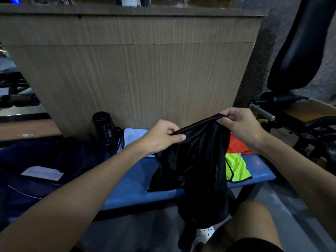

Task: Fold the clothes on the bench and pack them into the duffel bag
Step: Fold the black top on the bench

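Observation:
A black garment (pixel 196 166) hangs above the blue bench (pixel 131 186), its lower part trailing past the bench's front edge. My left hand (pixel 161 137) pinches its top edge on the left, and my right hand (pixel 240 124) pinches the same edge higher on the right. Behind the black cloth lie a neon yellow-green garment (pixel 236 169) with black trim, an orange garment (pixel 236 145) and a light blue one (pixel 133 136). The dark navy duffel bag (pixel 41 160) sits on the bench's left end, with a white paper (pixel 42 173) lying on it.
A black bottle (pixel 104 128) stands at the back of the bench against a wooden panel (pixel 138 70). Gym equipment with a black pad (pixel 300 51) and a grey handle (pixel 261 112) stands to the right. My knee (pixel 254 220) and white shoe (pixel 203 235) are below the bench.

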`<act>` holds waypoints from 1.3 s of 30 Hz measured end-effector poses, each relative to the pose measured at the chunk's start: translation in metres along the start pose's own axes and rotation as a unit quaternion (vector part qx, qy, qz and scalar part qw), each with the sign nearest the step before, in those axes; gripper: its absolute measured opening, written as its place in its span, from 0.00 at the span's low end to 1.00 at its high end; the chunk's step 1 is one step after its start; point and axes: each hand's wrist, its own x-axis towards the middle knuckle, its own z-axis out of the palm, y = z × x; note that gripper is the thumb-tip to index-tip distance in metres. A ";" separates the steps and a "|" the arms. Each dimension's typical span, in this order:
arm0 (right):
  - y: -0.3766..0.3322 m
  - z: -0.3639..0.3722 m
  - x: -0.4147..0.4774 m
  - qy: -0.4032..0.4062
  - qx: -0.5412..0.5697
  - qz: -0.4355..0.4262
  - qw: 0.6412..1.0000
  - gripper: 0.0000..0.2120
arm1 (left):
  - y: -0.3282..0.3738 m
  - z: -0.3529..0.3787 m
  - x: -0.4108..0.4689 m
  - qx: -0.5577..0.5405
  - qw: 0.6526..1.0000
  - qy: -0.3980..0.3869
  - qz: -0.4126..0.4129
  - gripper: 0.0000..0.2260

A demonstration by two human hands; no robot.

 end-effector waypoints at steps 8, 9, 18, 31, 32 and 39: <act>-0.009 0.017 -0.010 -0.131 -0.024 -0.039 0.990 0.18 | 0.066 0.015 0.012 -0.065 0.994 0.068 0.058 0.08; -0.010 0.020 -0.012 -0.143 -0.013 -0.048 0.988 0.12 | 0.070 0.017 0.014 -0.074 0.993 0.071 0.057 0.09; -0.005 -0.011 -0.013 -0.021 0.073 0.002 0.997 0.07 | 0.046 0.023 0.010 -0.068 0.997 -0.018 0.031 0.04; -0.006 0.002 -0.038 -0.122 -0.092 -0.069 0.986 0.11 | 0.088 0.046 0.040 -0.141 0.972 0.186 0.031 0.11; -0.004 0.001 -0.037 -0.115 -0.097 -0.072 0.986 0.11 | 0.088 0.046 0.042 -0.143 0.971 0.188 0.032 0.12; -0.010 -0.005 -0.028 -0.057 -0.070 -0.098 0.991 0.10 | 0.061 0.032 0.052 -0.118 0.966 0.230 -0.017 0.09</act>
